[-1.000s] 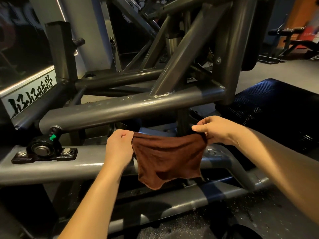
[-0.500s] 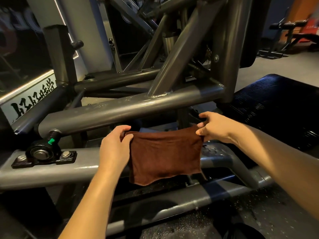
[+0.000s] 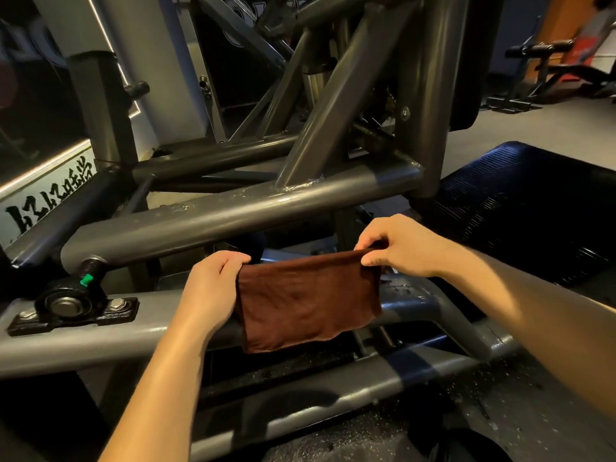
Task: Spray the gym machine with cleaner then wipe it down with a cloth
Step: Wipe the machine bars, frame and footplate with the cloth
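A brown cloth (image 3: 306, 301) hangs flat in front of me, stretched between both hands. My left hand (image 3: 208, 288) grips its upper left corner, and my right hand (image 3: 396, 245) pinches its upper right corner. Behind the cloth stands the grey tubular frame of the gym machine (image 3: 233, 211). Wet droplets show on its horizontal tube and on the lower bar (image 3: 403, 291) just right of the cloth. No spray bottle is in view.
A black bearing block with a green cap (image 3: 71, 300) is bolted on the lower bar at the left. A dark ribbed footplate (image 3: 520, 215) lies at the right. A bench (image 3: 546, 71) stands far back right. Speckled floor lies below.
Both hands have lifted the cloth and drawn its top edge taut. The cloth now hangs shorter and flatter than a second ago.
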{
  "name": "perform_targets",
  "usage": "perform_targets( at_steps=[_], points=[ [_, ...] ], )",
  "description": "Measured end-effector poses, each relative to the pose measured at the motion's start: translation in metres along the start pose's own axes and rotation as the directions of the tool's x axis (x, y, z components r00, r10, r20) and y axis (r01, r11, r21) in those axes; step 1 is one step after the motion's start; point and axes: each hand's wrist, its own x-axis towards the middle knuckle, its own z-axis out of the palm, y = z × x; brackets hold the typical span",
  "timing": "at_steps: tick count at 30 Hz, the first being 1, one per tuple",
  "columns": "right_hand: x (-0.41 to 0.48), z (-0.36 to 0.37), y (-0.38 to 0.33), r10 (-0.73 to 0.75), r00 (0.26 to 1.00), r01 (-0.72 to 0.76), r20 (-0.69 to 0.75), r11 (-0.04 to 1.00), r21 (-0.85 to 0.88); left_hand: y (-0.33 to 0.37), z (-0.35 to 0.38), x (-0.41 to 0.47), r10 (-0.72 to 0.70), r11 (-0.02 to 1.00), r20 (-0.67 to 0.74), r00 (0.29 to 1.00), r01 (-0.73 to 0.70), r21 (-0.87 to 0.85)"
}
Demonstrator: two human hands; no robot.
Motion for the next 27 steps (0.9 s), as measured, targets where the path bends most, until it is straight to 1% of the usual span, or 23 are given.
perform_targets(
  at_steps=[1, 3, 5, 6, 8, 9, 10, 12, 13, 14, 16, 17, 19, 21, 23, 25, 27],
  points=[
    [0.002, 0.003, 0.000, -0.014, 1.000, 0.014, -0.015, 1.000, -0.028, 0.001, 0.002, -0.002, 0.010, 1.000, 0.018, 1.000, -0.010, -0.006],
    [0.007, 0.006, 0.002, -0.014, 0.998, 0.012, -0.061, 1.000, -0.028, 0.002, 0.002, -0.005, 0.009, 1.000, 0.085, 0.996, -0.007, -0.024],
    [0.012, 0.007, 0.005, -0.002, 0.995, 0.001, -0.104, 1.000, -0.019, 0.002, 0.001, -0.007, 0.043, 0.996, 0.151, 0.988, -0.053, 0.065],
    [0.014, 0.007, 0.007, 0.000, 0.993, -0.002, -0.121, 1.000, -0.013, 0.000, -0.001, -0.007, 0.079, 0.987, 0.157, 0.984, -0.099, 0.129],
    [0.016, 0.009, 0.009, 0.013, 0.989, -0.011, -0.147, 1.000, 0.017, -0.003, -0.002, -0.004, 0.146, 0.972, 0.089, 0.985, -0.160, 0.174],
    [0.015, 0.009, 0.010, 0.021, 0.988, -0.015, -0.154, 0.999, 0.040, -0.003, -0.003, -0.004, 0.151, 0.978, 0.054, 0.987, -0.157, 0.137],
    [0.015, 0.008, 0.009, 0.025, 0.987, -0.013, -0.158, 0.997, 0.073, -0.002, -0.005, -0.006, 0.118, 0.991, 0.038, 0.992, -0.120, 0.064],
    [0.013, 0.008, 0.005, 0.034, 0.983, -0.005, -0.182, 0.988, 0.157, 0.001, -0.005, -0.009, 0.018, 0.992, 0.070, 0.997, -0.009, -0.124],
    [0.012, 0.009, 0.002, 0.043, 0.977, -0.001, -0.209, 0.980, 0.199, 0.002, -0.005, -0.010, -0.015, 0.981, 0.084, 0.996, 0.031, -0.190],
    [0.013, 0.010, -0.001, 0.049, 0.969, 0.009, -0.242, 0.973, 0.232, 0.002, -0.004, -0.010, -0.037, 0.973, 0.082, 0.996, 0.055, -0.223],
    [0.014, 0.014, -0.008, 0.052, 0.955, 0.023, -0.291, 0.968, 0.249, 0.006, -0.001, -0.010, -0.068, 0.969, 0.030, 0.997, 0.073, -0.237],
    [0.014, 0.017, -0.013, 0.071, 0.955, 0.005, -0.288, 0.967, 0.256, 0.009, 0.002, -0.011, -0.081, 0.969, -0.002, 0.997, 0.078, -0.236],
    [0.016, 0.024, -0.021, 0.169, 0.957, -0.089, -0.234, 0.945, 0.315, 0.013, 0.010, -0.013, -0.081, 0.973, -0.034, 0.996, 0.071, -0.218],
    [0.016, 0.033, -0.032, 0.310, 0.943, -0.225, -0.120, 0.862, 0.455, 0.017, 0.018, -0.017, -0.049, 0.985, -0.022, 0.999, 0.044, -0.167],
    [0.015, 0.041, -0.046, 0.392, 0.920, -0.317, 0.017, 0.716, 0.622, 0.018, 0.027, -0.020, 0.026, 0.991, 0.023, 0.999, -0.023, -0.130],
    [0.014, 0.046, -0.058, 0.398, 0.910, -0.348, 0.121, 0.571, 0.744, 0.021, 0.036, -0.024, 0.064, 0.993, 0.073, 0.995, -0.056, -0.108],
    [0.012, 0.050, -0.066, 0.360, 0.910, -0.371, 0.207, 0.478, 0.797, 0.022, 0.045, -0.027, 0.062, 0.989, 0.107, 0.992, -0.047, -0.141]
  ],
)
